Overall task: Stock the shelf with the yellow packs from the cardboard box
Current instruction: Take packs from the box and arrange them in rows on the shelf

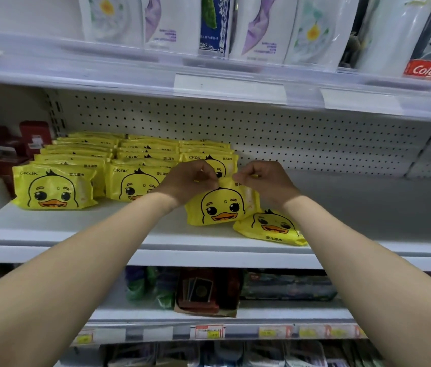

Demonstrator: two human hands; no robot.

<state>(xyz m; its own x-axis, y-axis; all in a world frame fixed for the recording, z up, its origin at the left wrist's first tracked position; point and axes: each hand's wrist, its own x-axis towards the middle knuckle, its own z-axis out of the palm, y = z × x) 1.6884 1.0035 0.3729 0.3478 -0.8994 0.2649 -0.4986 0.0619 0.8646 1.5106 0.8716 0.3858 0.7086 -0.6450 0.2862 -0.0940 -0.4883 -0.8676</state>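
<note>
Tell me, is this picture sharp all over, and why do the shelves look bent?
Head view: the held pack is fairly sharp, but the top shelf and its bags are smeared. Head view: shelf lines bow, likely from the wide-angle lens. Head view: the left hand and right hand look shaded, darker than the forearms; the goods below are dim and soft.
</note>
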